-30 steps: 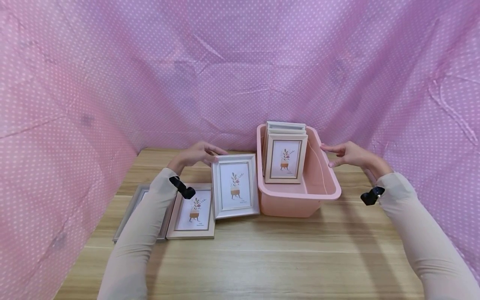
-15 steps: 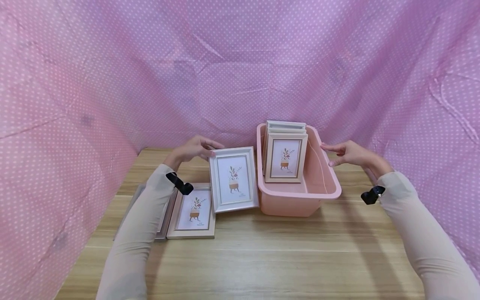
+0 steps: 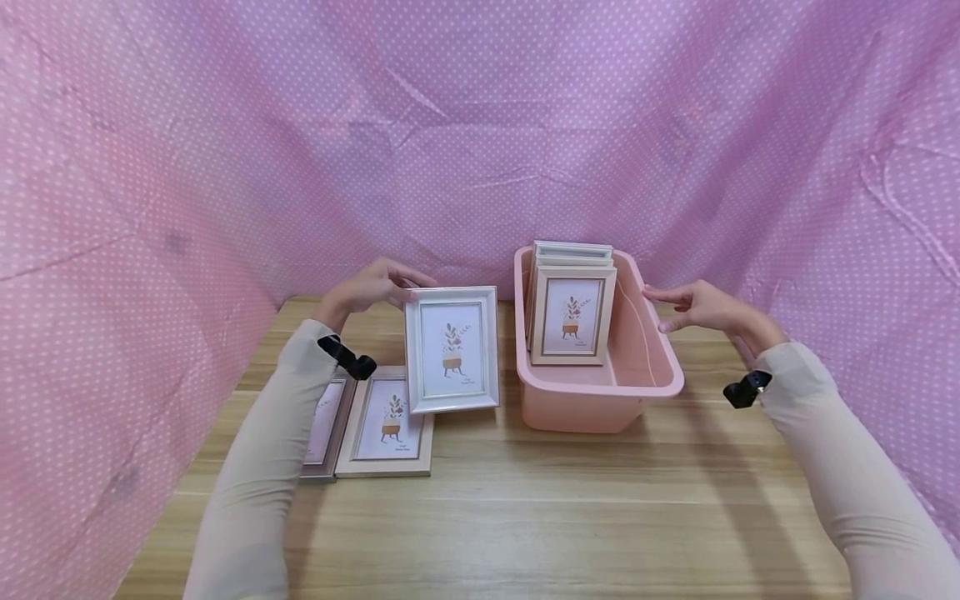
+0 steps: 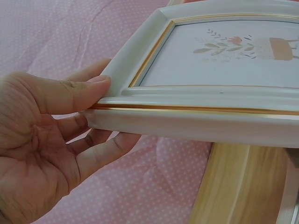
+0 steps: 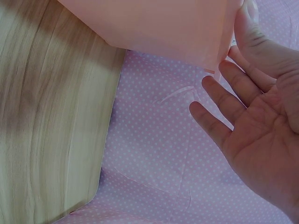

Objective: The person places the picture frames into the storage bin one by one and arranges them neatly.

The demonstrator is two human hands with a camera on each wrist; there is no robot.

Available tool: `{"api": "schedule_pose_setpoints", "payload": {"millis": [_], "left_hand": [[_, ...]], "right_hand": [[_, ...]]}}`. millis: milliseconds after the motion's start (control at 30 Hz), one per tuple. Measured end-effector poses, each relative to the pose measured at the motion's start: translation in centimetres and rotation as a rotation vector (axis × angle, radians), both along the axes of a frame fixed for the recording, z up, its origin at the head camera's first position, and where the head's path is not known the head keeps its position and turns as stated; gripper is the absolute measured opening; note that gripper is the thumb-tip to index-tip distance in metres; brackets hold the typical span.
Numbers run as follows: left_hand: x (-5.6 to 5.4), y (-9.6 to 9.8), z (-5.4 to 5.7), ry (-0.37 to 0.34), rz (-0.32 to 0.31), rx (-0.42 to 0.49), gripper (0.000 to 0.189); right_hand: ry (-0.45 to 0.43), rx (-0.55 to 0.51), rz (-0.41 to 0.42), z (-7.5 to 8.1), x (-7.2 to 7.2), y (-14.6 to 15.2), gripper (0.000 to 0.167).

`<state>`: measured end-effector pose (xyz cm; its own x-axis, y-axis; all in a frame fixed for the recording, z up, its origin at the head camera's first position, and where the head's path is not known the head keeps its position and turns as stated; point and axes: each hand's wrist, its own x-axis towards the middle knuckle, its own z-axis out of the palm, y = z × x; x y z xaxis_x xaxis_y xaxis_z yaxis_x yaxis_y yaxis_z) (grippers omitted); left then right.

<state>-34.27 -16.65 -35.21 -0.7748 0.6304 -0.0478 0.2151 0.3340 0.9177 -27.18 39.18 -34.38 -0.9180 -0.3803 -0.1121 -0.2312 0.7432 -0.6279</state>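
My left hand [image 3: 375,285] pinches the upper left corner of a white picture frame [image 3: 452,350] with a gold inner line. In the left wrist view the thumb lies on the front of the white frame [image 4: 135,56], fingers behind and beneath. Held up facing the camera, it overlaps a cream picture frame [image 3: 386,454] lying on the table. My right hand [image 3: 701,308] touches the right rim of a pink plastic bin [image 3: 592,408], index finger and thumb at the edge. In the right wrist view its other fingers spread straight beside the bin wall [image 5: 163,32].
Inside the bin, several picture frames stand stacked upright at the left, a cream one [image 3: 572,317] in front. A greyish-brown frame [image 3: 330,433] lies left of the cream one, partly behind the left sleeve. Polka-dot pink cloth [image 3: 480,150] surrounds the wooden table [image 3: 540,517].
My left hand has lifted the white frame, moved it left away from the bin and straightened it. More of the brownish frame shows now. My right hand stays at the bin rim.
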Motion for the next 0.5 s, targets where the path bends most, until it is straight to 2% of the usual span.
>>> {"api": "schedule_pose_setpoints", "payload": {"millis": [167,500], "left_hand": [[0.1,-0.6,0.6,0.016,0.024,-0.009,0.040],[0.7,-1.2,2.7,0.079,0.089,0.001,0.036]], "right_hand": [[0.004,0.003,0.007,0.1,0.0,-0.1,0.073],[0.018,0.042,0.004,0.5,0.0,-0.2,0.073]]}}
